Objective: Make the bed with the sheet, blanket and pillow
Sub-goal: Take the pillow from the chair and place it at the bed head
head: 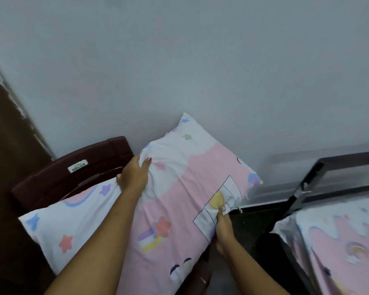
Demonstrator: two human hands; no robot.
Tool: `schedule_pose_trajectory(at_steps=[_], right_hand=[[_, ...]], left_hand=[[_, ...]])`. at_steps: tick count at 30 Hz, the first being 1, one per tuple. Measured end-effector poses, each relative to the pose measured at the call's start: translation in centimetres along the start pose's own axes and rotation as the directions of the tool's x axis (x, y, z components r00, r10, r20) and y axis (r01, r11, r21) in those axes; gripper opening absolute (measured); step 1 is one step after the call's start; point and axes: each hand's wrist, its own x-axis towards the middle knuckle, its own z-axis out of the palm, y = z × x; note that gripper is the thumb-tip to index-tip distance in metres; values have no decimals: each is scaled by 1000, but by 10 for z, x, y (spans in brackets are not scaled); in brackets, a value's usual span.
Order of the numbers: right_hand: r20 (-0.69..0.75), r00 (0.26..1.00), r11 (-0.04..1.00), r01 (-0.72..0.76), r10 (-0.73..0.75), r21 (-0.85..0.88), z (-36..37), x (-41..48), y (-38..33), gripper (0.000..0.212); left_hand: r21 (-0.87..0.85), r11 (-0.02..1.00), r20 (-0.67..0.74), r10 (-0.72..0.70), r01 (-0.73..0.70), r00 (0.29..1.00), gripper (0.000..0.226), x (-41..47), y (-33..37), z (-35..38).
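A soft rectangular pillow in a pink and white cotton case printed with stars and rainbows (179, 199) is held tilted at the centre of the view, its upper corner pointing to 12 o'clock and its lower end running out of view at 6 o'clock. Its upper left edge is clasped by the left grip (133, 175): the thumb, with a red-painted nail, is laid on the front of the case and the fingers are curled behind it. The lower right edge is pinched by the right grip (223, 228), with the thumb pressed into the fabric so that it bunches.

At 8 o'clock a second pillow in a white case with coloured stars (73, 220) is laid on a dark brown plastic chair (83, 158), partly covered by the held pillow. A small white label reading DELUX (78, 166) is fixed to the chair back at 9 o'clock.

At 4 o'clock a bed is seen, covered with a matching pink and white printed sheet (339, 241) and bounded by a dark metal frame (349, 156) at 3 o'clock. A pale grey painted wall (179, 60) fills the view from 10 to 2 o'clock. A dark brown panel (4, 145) is seen at the left edge.
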Motion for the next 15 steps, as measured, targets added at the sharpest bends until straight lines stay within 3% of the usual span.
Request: schedule_pose_trajectory(at_steps=[8,15], right_hand=[[-275,950,982,174,-149,68,-168,-65,-51,44],[-546,819,968,245,-174,58,-325,-132,-87,44]], left_hand=[[-194,973,180,160,-125,971,40,-125,117,43],[-309,915,375,366,-257,852,47,-237,217,101]])
